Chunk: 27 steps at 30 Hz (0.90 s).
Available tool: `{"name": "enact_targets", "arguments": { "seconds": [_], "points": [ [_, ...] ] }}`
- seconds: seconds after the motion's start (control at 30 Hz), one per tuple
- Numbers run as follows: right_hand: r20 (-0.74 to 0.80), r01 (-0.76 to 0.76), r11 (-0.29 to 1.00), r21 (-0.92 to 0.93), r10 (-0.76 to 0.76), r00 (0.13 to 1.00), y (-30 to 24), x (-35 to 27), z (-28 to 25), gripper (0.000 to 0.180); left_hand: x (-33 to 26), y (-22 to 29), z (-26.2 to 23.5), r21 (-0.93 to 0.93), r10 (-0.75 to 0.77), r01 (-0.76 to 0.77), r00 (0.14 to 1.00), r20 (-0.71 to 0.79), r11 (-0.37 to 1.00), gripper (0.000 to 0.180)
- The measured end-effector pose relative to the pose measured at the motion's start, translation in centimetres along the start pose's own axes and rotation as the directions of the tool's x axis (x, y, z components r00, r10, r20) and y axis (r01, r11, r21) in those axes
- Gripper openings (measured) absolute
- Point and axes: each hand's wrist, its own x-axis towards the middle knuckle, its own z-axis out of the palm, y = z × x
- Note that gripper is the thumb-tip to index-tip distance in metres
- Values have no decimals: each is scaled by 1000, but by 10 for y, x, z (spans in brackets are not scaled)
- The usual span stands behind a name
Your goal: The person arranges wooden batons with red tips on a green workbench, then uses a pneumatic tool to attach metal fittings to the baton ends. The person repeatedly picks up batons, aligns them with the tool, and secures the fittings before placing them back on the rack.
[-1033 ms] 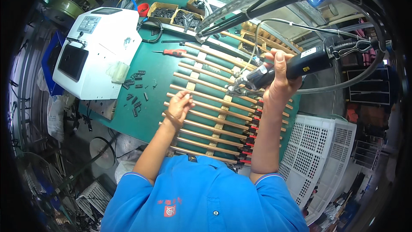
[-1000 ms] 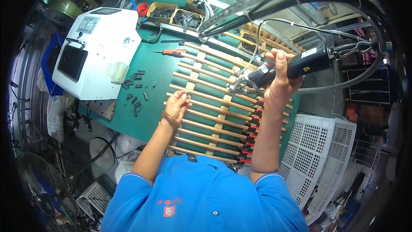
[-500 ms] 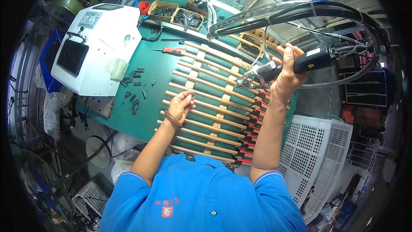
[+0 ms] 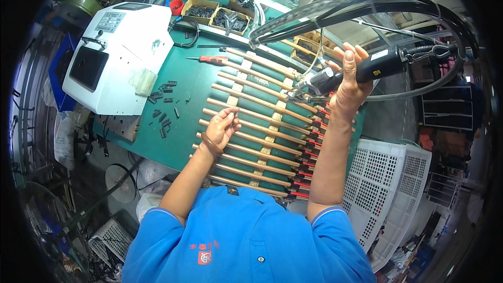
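Note:
My right hand (image 4: 350, 86) is wrapped round a black cylindrical power screwdriver (image 4: 385, 65) with a cable and hoses. Its metal front end (image 4: 309, 85) points left, over the right ends of a row of copper-coloured rods (image 4: 246, 103). My left hand (image 4: 222, 128) is closed in a pinch above the rods' left half; whatever its fingertips hold is too small to make out. The rods lie side by side on pale slotted strips (image 4: 271, 133). Black and red fittings (image 4: 309, 149) sit at their right ends. A red-handled screwdriver (image 4: 214, 60) lies by the far rods.
A white machine (image 4: 118, 60) stands at the left of the green table (image 4: 183, 76). Loose black parts (image 4: 163, 94) lie beside it. Cardboard boxes (image 4: 229, 21) of black parts and a red cup (image 4: 177, 7) are at the back. White perforated crates (image 4: 374, 178) stand at the right.
The power screwdriver has tilted slightly in my right hand, and its hoses have shifted. My left hand has moved slightly away from me, still pinched.

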Motion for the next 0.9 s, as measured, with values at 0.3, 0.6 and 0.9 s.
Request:
{"name": "enact_targets", "arguments": {
  "seconds": [0.3,0.6,0.9],
  "points": [
    [-100,-245,959,142,260,960,-7,9,-4,34,1,2,1,-167,-44,61,994,102,984,18],
    [-48,-369,855,364,413,910,-30,18,2,51,-7,-1,-2,-162,0,16,995,96,987,17],
    [18,-399,768,502,451,892,-46,11,39,52,-32,18,78,-254,49,-8,987,155,967,30]
  ]
}}
